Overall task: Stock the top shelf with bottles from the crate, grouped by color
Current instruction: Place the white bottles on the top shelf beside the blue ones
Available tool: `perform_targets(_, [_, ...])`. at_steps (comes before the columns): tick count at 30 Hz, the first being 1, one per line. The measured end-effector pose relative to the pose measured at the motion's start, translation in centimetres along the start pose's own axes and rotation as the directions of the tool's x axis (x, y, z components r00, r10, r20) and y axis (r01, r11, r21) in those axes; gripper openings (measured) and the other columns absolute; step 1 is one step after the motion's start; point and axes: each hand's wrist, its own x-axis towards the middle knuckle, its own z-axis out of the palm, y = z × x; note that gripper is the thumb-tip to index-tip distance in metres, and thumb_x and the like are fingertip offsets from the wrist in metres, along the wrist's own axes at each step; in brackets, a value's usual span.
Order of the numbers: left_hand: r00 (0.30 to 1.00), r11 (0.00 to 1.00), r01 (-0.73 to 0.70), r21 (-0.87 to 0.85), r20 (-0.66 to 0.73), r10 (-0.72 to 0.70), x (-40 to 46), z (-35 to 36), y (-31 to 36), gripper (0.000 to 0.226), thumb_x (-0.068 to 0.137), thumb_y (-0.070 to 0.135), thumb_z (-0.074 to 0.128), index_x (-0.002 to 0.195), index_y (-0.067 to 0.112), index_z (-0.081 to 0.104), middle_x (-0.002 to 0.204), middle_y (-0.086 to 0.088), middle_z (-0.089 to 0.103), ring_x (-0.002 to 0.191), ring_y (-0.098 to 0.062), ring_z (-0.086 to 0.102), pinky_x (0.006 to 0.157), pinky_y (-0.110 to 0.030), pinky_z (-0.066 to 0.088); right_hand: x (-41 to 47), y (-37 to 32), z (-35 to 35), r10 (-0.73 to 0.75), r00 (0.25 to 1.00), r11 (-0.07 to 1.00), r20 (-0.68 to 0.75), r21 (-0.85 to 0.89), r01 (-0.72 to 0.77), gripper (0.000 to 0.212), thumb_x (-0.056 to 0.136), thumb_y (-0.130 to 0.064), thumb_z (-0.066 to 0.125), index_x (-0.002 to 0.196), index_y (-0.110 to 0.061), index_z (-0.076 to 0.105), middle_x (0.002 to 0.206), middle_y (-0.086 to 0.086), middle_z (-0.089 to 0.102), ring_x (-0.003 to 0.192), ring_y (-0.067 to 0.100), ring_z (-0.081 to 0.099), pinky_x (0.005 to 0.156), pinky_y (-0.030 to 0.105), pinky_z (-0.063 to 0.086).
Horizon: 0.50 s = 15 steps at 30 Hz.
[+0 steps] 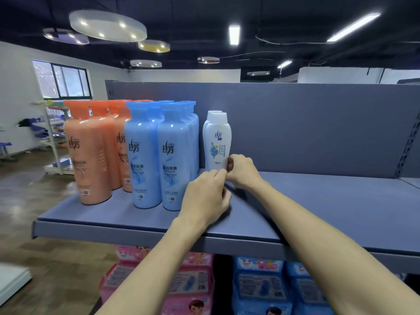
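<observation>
A small white bottle [217,138] stands upright on the grey top shelf [318,201], with a second white bottle just behind it. My right hand [242,170] holds its lower right side with curled fingers. My left hand [206,196] touches its base from the front, fingers curled at the bottle's foot. To the left stand several blue bottles [159,153] in rows, and further left several orange bottles [95,151]. The crate is not in view.
The shelf's back panel [306,123] rises behind the bottles. A wide stretch of shelf extends to the right of the white bottles. Below hang pink packs [193,285] and blue packs [261,289]. A white rack [54,142] stands at the far left on the wooden floor.
</observation>
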Motion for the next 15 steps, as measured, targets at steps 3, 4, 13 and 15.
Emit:
perform_targets(3, [1.000, 1.000, -0.010, 0.006, -0.023, 0.010, 0.0, 0.1, -0.1, 0.010, 0.083, 0.022, 0.053, 0.090, 0.015, 0.052, 0.081, 0.000, 0.057, 0.078, -0.024, 0.053, 0.055, -0.034, 0.038, 0.3, -0.3, 0.7, -0.006, 1.000, 1.000, -0.010, 0.013, 0.006, 0.021, 0.075, -0.020, 0.065, 0.093, -0.009, 0.060, 0.092, 0.004, 0.068, 0.084, 0.025, 0.060, 0.070, 0.032, 0.049])
perform_targets(4, [1.000, 1.000, -0.011, 0.011, -0.025, 0.011, 0.0, 0.1, -0.1, 0.010, 0.083, 0.023, 0.053, 0.090, 0.015, 0.052, 0.081, 0.001, 0.056, 0.077, -0.023, 0.053, 0.055, -0.033, 0.035, 0.3, -0.3, 0.9, -0.003, 1.000, 1.000, -0.013, 0.024, 0.003, 0.020, 0.076, -0.017, 0.063, 0.093, -0.008, 0.060, 0.092, 0.005, 0.067, 0.083, 0.024, 0.059, 0.070, 0.031, 0.048])
perform_targets(13, [0.999, 1.000, -0.025, 0.013, -0.048, 0.025, -0.1, 0.4, -0.2, 0.013, 0.081, 0.023, 0.055, 0.082, 0.018, 0.043, 0.077, 0.001, 0.055, 0.072, -0.023, 0.052, 0.053, -0.031, 0.032, 0.2, 0.1, 1.8, 0.008, 0.999, 1.000, -0.036, 0.027, -0.007, 0.026, 0.078, -0.020, 0.061, 0.102, -0.011, 0.058, 0.098, 0.003, 0.064, 0.089, 0.023, 0.055, 0.071, 0.030, 0.044])
perform_targets(15, [0.998, 0.999, -0.026, 0.018, -0.063, 0.027, -0.1, 0.4, -0.2, 0.018, 0.081, 0.022, 0.055, 0.080, 0.020, 0.038, 0.075, 0.001, 0.054, 0.071, -0.023, 0.051, 0.052, -0.031, 0.031, -0.2, 0.1, 1.6, 0.010, 0.999, 1.000, -0.042, 0.028, -0.009, 0.037, 0.073, -0.029, 0.062, 0.107, -0.012, 0.058, 0.101, 0.001, 0.066, 0.094, 0.022, 0.058, 0.077, 0.033, 0.050])
